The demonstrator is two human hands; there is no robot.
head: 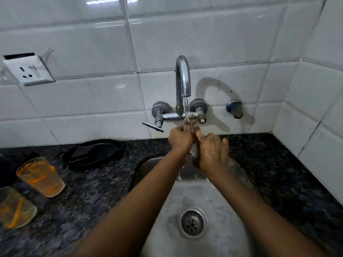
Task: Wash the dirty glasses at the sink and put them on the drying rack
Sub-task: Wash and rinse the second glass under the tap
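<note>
Both my hands are raised under the running tap [183, 76], pressed close together. My left hand [180, 138] curls its fingers at the foot of the water stream. My right hand [212, 151] is wet, with its fingers spread around a clear glass [193, 152]. The glass shows only as a pale, see-through patch between the hands, and it is mostly hidden. Two dirty glasses with orange streaks stand on the counter at the left: one upright [40, 176], the other [15, 207] nearer the front edge. No drying rack is in sight.
The steel sink [219, 197] with its drain [193, 222] lies below my forearms. A black pan [96, 152] rests on the dark granite counter [96, 197] behind the glasses. The tap's lever [153, 126] sticks out leftward. A wall socket [29, 71] is at the upper left.
</note>
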